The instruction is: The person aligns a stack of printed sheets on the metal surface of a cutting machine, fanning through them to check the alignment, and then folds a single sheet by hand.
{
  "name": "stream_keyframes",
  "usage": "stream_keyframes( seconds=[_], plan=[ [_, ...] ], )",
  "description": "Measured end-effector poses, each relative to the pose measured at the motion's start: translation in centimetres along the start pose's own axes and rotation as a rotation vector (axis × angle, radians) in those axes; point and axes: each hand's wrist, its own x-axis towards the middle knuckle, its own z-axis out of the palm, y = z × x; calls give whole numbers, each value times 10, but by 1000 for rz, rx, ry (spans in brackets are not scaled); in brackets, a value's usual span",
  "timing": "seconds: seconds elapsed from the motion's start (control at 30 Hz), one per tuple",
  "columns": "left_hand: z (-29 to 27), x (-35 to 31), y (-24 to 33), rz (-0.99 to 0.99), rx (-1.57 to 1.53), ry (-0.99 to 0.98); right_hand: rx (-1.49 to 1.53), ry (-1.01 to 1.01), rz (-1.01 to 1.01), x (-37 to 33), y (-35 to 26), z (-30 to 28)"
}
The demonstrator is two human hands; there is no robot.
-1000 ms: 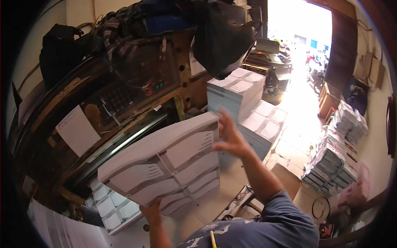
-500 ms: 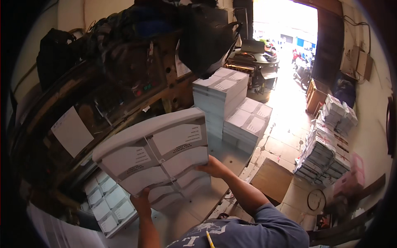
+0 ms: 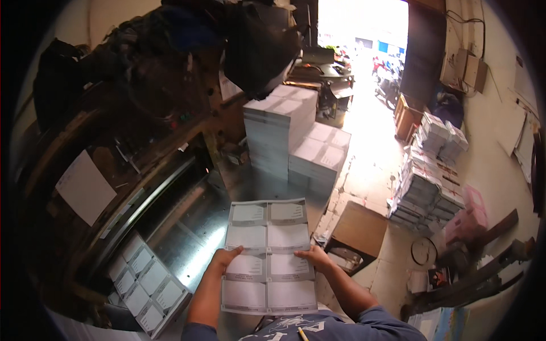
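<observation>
At the near edge, the person's blue shirt sits just below a block of printed sheets, which lies face up between the two hands. The left hand grips its left edge and the right hand its right edge, thumbs on top; the other fingers are hidden underneath. Since both grips sit about midway along the sides, the far end could sag, or inner sheets slide out of line if the squeeze slackens.

To the near left, another printed pile rests at a slant on the shiny metal bed; a swing of the block that way could knock it askew. To the right is a brown box, which the right elbow might bump.

Farther off, a tall stack and a lower stack stand side by side, their loose-looking top sheets liable to shift if brushed.
</observation>
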Motion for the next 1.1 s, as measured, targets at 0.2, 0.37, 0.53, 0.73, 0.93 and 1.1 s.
stream_keyframes(
  seconds=[0.2, 0.37, 0.53, 0.73, 0.93, 1.1],
  plan=[
    [-7, 15, 9, -41, 282, 106, 189, 35, -33, 2, 21, 14],
    [-8, -58, 9, 660, 117, 774, 176, 157, -5, -9, 14, 15],
    [94, -223, -117, 192, -441, 535, 298, 120, -7, -13, 39, 10],
    [199, -266, -153, -222, -1377, 145, 326, 114, -87, -33, 53, 9],
    [222, -243, -145, 26, -1422, 345, 397, 52, -41, -60, 54, -3],
    [205, -233, -141, 6, -1318, 434, 367, 106, -25, -53, 63, 9]
  ],
)
